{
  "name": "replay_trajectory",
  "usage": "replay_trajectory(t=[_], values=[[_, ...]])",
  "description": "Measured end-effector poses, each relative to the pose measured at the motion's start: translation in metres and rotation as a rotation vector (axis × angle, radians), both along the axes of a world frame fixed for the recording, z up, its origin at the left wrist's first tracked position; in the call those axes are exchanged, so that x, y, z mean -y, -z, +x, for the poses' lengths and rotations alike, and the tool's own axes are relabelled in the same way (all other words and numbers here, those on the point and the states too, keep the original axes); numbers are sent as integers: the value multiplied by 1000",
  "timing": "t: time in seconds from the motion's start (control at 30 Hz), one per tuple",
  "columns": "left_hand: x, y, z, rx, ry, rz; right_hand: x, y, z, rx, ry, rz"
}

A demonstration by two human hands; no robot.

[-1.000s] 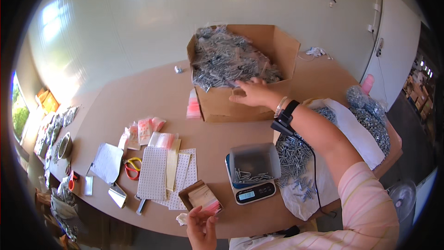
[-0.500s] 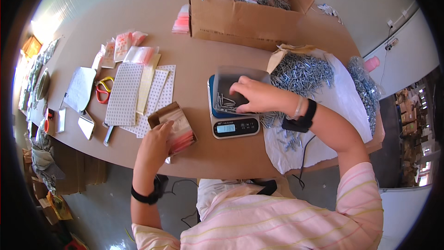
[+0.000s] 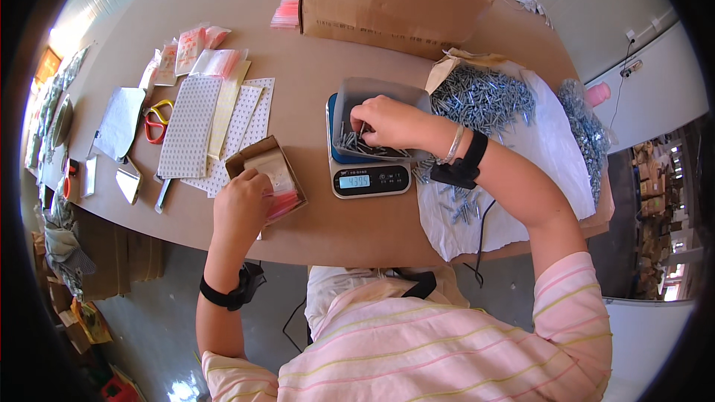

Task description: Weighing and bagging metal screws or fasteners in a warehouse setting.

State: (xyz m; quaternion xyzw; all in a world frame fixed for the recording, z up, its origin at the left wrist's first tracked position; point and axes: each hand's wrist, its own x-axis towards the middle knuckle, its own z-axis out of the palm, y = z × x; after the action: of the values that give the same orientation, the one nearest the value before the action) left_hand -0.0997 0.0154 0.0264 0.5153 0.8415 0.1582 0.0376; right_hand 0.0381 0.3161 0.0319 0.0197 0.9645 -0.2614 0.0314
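My right hand [image 3: 389, 123] reaches into a grey plastic bin [image 3: 357, 89], its fingers pinched on a few screws [image 3: 364, 129]. More loose screws lie in the bottom of the bin. Under it is a digital scale [image 3: 372, 180] with a lit display. On the left, my left hand [image 3: 244, 199] is at a small open cardboard box [image 3: 294, 169] holding clear plastic bags [image 3: 281, 203] with pink edges. Its fingers are curled over the box's near left side; whether they grip a bag is hidden.
Right of the scale, a heap of screws [image 3: 484, 104] lies on white sheeting [image 3: 536, 201]. A large carton [image 3: 372, 11] of bagged screws stands behind. Dotted sheets [image 3: 190, 126], scissors [image 3: 155, 130] and filled packets [image 3: 190, 50] lie left. A black cable [image 3: 482, 246] hangs over the front edge.
My right hand has gone from spread fingers to a pinch in the bin. The left hand's fingers have drawn back toward the box's near left side. The whole view has shifted slightly.
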Motion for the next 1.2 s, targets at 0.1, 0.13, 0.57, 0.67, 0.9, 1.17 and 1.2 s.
replay_trajectory(t=[0.1, 0.13, 0.57, 0.67, 0.9, 1.17, 1.2], values=[[3, -8, 0, 106, -37, 23, -3, -5, 4, -30, 30, -86], [6, -10, -1, 144, -43, 28, -3, -10, 6, -28, 28, -87], [0, -20, -4, 134, -46, 443, -7, -70, 52, -137, 513, -931], [1, -20, -1, 68, -89, 467, -4, -74, 62, -145, 530, -972], [12, -36, 28, 111, -162, 392, 5, -80, 79, -169, 558, -979], [13, -21, 82, 359, 67, 499, -44, -67, 128, -291, 717, -303], [15, -14, 87, 380, 41, 440, -49, -57, 134, -291, 718, -302]])
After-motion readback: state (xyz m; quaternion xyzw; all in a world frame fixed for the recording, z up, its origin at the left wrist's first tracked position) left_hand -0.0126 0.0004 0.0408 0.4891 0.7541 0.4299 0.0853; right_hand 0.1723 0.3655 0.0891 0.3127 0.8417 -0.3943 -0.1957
